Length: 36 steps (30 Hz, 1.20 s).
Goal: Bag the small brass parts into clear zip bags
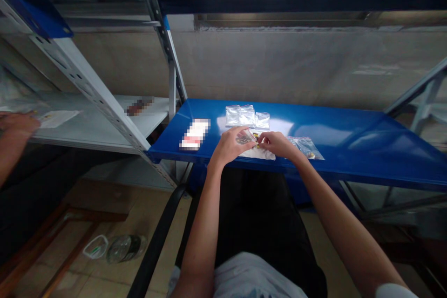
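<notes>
While your left hand (pixel 229 145) pinched clear zip bag (pixel 245 137), your right hand (pixel 276 143) bunched beside yellow pieces (pixel 256 135); couldn't tell if gripping.

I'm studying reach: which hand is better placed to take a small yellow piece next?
Probably the right hand: it is beside the yellow pieces, while the left hand holds a clear bag.

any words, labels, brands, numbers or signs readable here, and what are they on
No text can be read.
Red-and-white item on the blue shelf: pixelated.
Dark item on the grey shelf: pixelated.
Bag in the left hand: too small and blurred to tell.
Clear bags behind the hands: nothing legible.
</notes>
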Each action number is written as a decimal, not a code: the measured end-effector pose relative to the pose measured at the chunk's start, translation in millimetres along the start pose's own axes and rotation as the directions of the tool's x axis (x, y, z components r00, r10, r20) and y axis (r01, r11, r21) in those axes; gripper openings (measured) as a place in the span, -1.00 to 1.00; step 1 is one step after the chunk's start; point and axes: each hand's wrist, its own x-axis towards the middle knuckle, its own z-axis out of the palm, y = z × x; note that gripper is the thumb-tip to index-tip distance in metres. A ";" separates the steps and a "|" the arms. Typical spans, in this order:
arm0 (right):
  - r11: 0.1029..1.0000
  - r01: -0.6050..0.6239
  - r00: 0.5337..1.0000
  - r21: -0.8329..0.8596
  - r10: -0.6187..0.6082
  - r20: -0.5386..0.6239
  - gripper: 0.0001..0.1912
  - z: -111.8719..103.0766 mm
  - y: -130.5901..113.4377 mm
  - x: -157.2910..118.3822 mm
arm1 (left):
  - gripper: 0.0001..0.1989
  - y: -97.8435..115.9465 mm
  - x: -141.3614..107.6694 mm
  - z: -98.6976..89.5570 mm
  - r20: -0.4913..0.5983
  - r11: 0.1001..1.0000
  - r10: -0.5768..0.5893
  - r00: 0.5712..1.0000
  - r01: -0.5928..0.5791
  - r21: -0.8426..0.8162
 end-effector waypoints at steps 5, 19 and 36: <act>0.999 -0.004 0.998 -0.050 0.007 0.055 -0.82 -0.2 -3.1 -0.7 | -0.49 -1.8 -0.3 0.5 0.002 1.000 0.002 1.000 -0.002 0.001; 0.953 0.138 0.990 0.268 -0.121 -0.078 -0.79 -39.3 -30.0 -14.0 | -0.43 3.5 -0.5 1.2 0.056 0.996 -0.058 0.997 0.054 0.069; 0.973 0.000 0.997 0.229 0.018 -0.075 -0.88 5.7 -2.3 4.8 | -0.51 -0.9 -0.6 0.3 0.020 0.998 -0.052 0.998 0.051 0.047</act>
